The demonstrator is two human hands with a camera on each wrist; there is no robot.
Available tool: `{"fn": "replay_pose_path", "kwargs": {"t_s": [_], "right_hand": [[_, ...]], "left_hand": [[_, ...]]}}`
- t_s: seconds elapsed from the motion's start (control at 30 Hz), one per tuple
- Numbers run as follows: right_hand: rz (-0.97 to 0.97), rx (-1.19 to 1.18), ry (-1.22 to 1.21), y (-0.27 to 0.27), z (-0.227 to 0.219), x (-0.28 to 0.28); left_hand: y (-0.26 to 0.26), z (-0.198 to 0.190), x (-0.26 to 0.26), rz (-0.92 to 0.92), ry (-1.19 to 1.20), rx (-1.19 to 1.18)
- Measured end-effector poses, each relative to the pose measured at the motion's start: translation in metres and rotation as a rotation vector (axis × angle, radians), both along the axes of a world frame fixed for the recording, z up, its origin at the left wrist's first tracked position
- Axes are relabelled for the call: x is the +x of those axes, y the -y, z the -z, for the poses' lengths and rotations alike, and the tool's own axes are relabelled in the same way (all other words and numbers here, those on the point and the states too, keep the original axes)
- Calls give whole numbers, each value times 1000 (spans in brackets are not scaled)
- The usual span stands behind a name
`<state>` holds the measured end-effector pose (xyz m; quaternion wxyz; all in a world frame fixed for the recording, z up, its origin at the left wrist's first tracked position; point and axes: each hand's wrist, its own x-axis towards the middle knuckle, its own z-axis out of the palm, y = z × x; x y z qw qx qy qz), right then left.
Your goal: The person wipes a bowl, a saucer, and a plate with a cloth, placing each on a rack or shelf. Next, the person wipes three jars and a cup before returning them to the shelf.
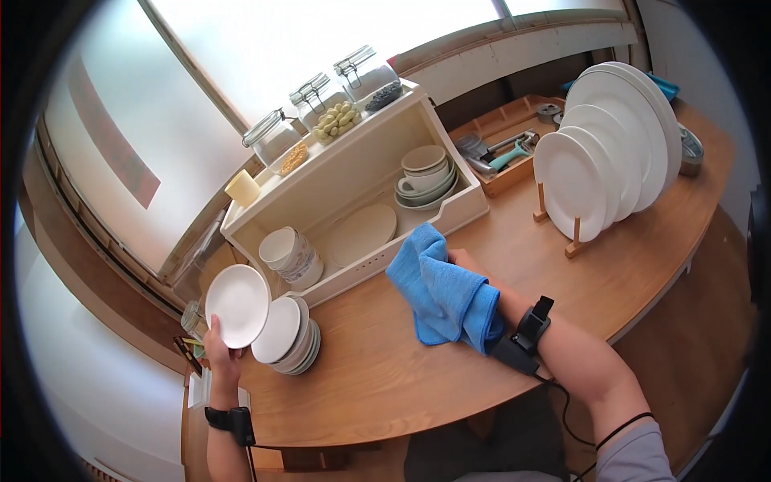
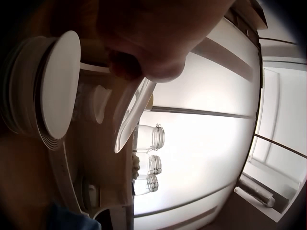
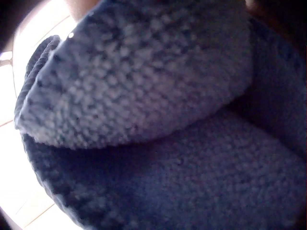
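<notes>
A small white plate [image 1: 238,306] is tilted up in my left hand [image 1: 222,358], thumb on its face and fingers beneath. In the left wrist view the plate [image 2: 133,112] shows nearly edge-on beside the hand [image 2: 153,38]. Just right of it stands a stack of plates and bowls [image 1: 277,330], also in the left wrist view [image 2: 61,86]. A blue cloth [image 1: 450,293] hangs over my right hand [image 1: 459,259], which is mostly hidden by it. The cloth [image 3: 144,86] fills most of the right wrist view.
A white shelf [image 1: 353,269] holds bowls, a cup and an oval plate, with glass jars [image 1: 321,100] and a yellow cup [image 1: 242,188] on top. At the right, large white plates [image 1: 570,181] stand in a wooden rack [image 1: 573,241], near a utensil tray [image 1: 494,189].
</notes>
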<state>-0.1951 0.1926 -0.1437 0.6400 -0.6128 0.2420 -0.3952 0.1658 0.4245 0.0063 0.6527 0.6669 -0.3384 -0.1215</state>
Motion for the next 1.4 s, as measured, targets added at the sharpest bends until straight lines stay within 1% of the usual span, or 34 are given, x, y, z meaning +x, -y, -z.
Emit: {"fn": "replay_pose_path", "kwargs": {"t_s": [0.03,0.07,0.1,0.13,0.2,0.27,0.33,0.4,0.47,0.5,0.57,0.6,0.63,0.67,0.7,0.77,0.8,0.87,0.9,0.97,1.0,1.07,1.1,1.13,1.17,1.2,1.27,1.33,1.37,1.4], "right_hand": [[2,0,2,0,1,0],[-7,2,5,1,1,0],[-15,5,7,1,1,0],[-13,4,6,1,0,0],[-61,-6,-62,1,-3,-2],[-41,-10,-47,4,3,0],[-24,-15,-25,5,5,2],[-21,-53,-77,3,4,2],[-27,-48,-69,2,2,1],[-35,-47,-62,1,2,1],[-30,-58,-69,0,-1,0],[-29,-72,-76,-1,-2,0],[-21,-67,-75,-2,-5,-2],[-54,-64,-121,-2,-9,-5],[-88,-60,-167,-3,-11,-6],[-76,-75,-177,-2,-9,-4],[-72,-94,-189,-1,-8,-4],[-44,-120,-214,6,4,5],[-23,-150,-242,8,7,8],[-14,-161,-266,10,10,12],[-11,-176,-294,10,11,14],[8,-168,-259,9,14,18],[11,-210,-275,7,13,19],[13,-253,-292,5,14,20],[4,-268,-184,4,23,24],[5,-267,-185,2,21,22],[-18,-292,-244,-2,12,17],[6,-276,-239,-4,12,18],[11,-280,-236,-4,13,18],[20,-283,-233,-4,13,18]], "left_hand": [[-5,6,17,37,-3,81],[-6,13,27,39,-2,80],[-6,19,35,64,-43,134],[-7,25,41,89,-86,188],[-7,32,45,72,-71,226],[-8,36,51,35,-27,358],[-7,39,52,17,-23,367],[-6,41,54,1,-12,382],[-4,43,59,-73,29,434],[-4,43,59,-69,30,437],[-4,45,60,-165,134,543],[-5,49,64,-158,137,546],[-6,56,72,-162,238,567],[-8,62,81,-165,340,586],[-10,66,89,-158,345,589],[-13,69,100,-155,452,729],[-12,68,102,-149,458,731],[-11,61,101,-256,816,930],[-10,54,90,-251,823,931],[-6,38,61,-407,1234,970],[-1,29,48,-403,1242,968],[15,10,22,-487,1419,793],[27,2,9,-472,1451,726],[41,-4,-6,-468,1457,724],[56,-9,-22,-355,1473,645],[72,-11,-38,-243,1482,566],[110,-9,-69,-38,1439,530],[156,-1,-86,107,1371,626],[178,8,-83,119,1369,615],[203,18,-75,134,1410,682]]}}
